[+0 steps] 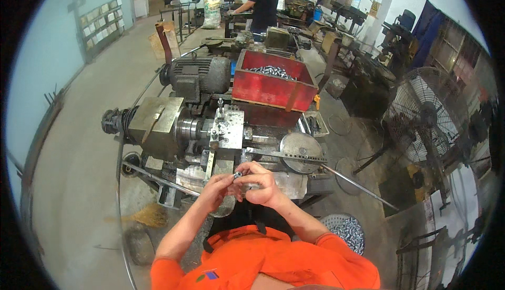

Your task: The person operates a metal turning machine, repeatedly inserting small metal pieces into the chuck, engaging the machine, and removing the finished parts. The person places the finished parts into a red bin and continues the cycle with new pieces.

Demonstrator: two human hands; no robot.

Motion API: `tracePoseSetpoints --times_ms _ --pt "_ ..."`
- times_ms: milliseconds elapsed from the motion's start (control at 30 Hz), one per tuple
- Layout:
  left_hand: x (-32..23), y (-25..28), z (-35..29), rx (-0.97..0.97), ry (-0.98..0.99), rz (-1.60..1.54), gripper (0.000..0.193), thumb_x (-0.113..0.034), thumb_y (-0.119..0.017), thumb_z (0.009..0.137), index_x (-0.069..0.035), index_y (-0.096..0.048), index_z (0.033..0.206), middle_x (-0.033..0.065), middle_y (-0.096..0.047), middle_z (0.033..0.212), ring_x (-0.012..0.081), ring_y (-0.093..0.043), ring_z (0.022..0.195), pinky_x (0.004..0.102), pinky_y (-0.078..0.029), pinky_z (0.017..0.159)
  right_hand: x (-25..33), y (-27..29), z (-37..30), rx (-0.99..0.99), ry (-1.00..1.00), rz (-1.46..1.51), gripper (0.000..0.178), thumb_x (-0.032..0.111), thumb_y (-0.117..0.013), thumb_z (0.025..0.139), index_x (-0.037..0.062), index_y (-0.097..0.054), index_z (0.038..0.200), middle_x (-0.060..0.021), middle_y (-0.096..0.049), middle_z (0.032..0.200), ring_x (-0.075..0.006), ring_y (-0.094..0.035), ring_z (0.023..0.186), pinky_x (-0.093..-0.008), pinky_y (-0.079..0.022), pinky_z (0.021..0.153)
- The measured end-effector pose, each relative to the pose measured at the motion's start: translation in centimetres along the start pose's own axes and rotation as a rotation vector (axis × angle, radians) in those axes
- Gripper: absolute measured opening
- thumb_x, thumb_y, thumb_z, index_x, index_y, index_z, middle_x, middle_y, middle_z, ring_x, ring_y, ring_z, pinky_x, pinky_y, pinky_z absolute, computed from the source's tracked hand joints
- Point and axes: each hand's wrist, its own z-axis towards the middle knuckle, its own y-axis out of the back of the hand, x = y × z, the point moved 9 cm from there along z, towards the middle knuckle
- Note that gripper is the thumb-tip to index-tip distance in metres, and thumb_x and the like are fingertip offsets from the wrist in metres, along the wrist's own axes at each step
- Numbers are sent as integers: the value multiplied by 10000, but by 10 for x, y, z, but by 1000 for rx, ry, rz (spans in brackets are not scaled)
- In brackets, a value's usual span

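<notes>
Between the fingertips of both hands I hold a small shiny metal sleeve (238,175), its round end with a dark hole showing. My left hand (216,191) is closed on it from the left, and my right hand (259,183) pinches it from the right. Both hands are in front of a small lathe (163,124), just short of its tool slide (229,129). A round metal plate (302,150) and a flat bar with a row of holes (289,156) lie to the right of my hands.
A red bin (276,82) holding many small metal parts stands behind the lathe, beside an electric motor (200,77). A basket of similar parts (347,232) is at my lower right. A long rod (363,185) juts out rightward. A large fan (423,113) stands right. Another person (264,6) works farther back.
</notes>
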Motion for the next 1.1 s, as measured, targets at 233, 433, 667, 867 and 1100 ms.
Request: tracePoseSetpoints --times_ms 233,433,667,867,1100 --pt "-18 7 -4 -61 -128 54 287 -275 -565 885 -2 -626 823 85 -627 710 157 -611 659 280 -478 615 -2 -12 9 -40 -10 -7 270 -4 -620 548 51 -670 808 -109 -603 946 -234 -587 790 -307 -492 686" --pt "-57 31 -8 -235 -152 684 252 -228 -673 828 1 -620 738 26 -594 620 82 -561 543 226 -433 493 0 -37 26 228 148 -303 336 140 -626 524 30 -644 841 -127 -586 980 -293 -539 811 -380 -471 701" --pt "-84 68 -16 -282 -101 730 259 -235 -622 869 14 -623 797 25 -585 630 81 -560 561 234 -422 509 -13 -71 75 411 229 -372 238 206 -639 521 79 -654 722 -68 -601 888 -274 -535 784 -381 -468 681" --pt "-166 177 -141 -855 -324 863 219 -110 -498 899 37 -597 1027 81 -636 703 126 -605 644 282 -484 649 -114 -93 157 453 -63 -825 196 205 -600 529 75 -692 643 -130 -643 741 -328 -583 802 -415 -486 678" --pt "-138 260 -331 -1239 178 1650 333 -139 -579 821 -25 -575 1134 169 -635 749 307 -616 703 383 -479 650 -182 -119 165 518 -307 -698 295 221 -615 569 7 -688 760 -233 -642 810 -361 -631 853 -388 -514 779"
